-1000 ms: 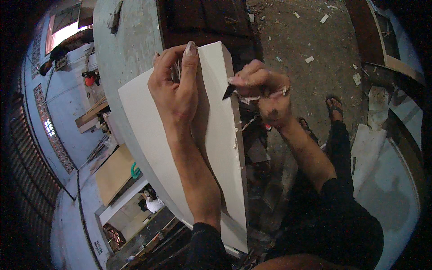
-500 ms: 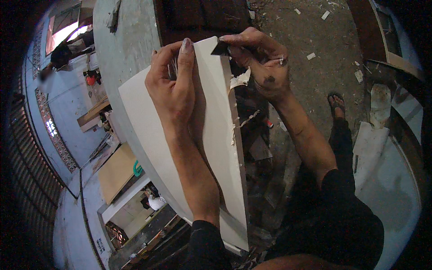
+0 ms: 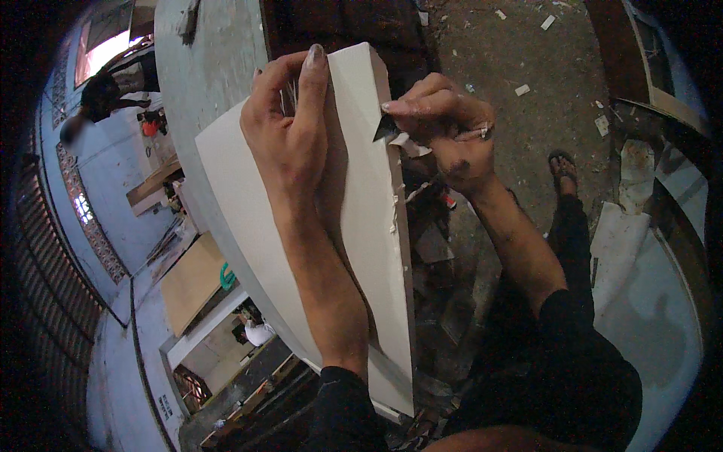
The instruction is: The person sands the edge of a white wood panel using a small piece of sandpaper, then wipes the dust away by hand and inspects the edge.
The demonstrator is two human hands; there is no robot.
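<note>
A white panel (image 3: 365, 196) lay lengthwise on the pale grey-green table (image 3: 215, 83), covering the nearer part of its surface and reaching out past its right edge. The panel's narrow corner pointed away from the person, and its thick side faced right. The left hand (image 3: 290, 143) rested on top of the panel near that far corner, its fingers curled and its thumb stretched forward; whether it gripped anything could not be told.

The right hand (image 3: 452, 132), beyond the table's right edge, was closed in a pinch on a dark, pointed blade (image 3: 385, 128), which met the panel's right-hand edge just below the far corner. A loose white strip (image 3: 413, 145) curled out beside the blade, under the fingers, and ragged white shreds (image 3: 394, 207) clung along the edge nearer the person.

A dark stick (image 3: 188, 21) lay at the far end of the table, toward its left edge. Past the table's right edge stretched a floor (image 3: 512, 53) dotted with pale scraps, with a sandalled foot (image 3: 562, 169) on it. Well off the left edge were a tan board (image 3: 197, 282), a green loop (image 3: 227, 276) and another person (image 3: 113, 87) in dark clothing.
</note>
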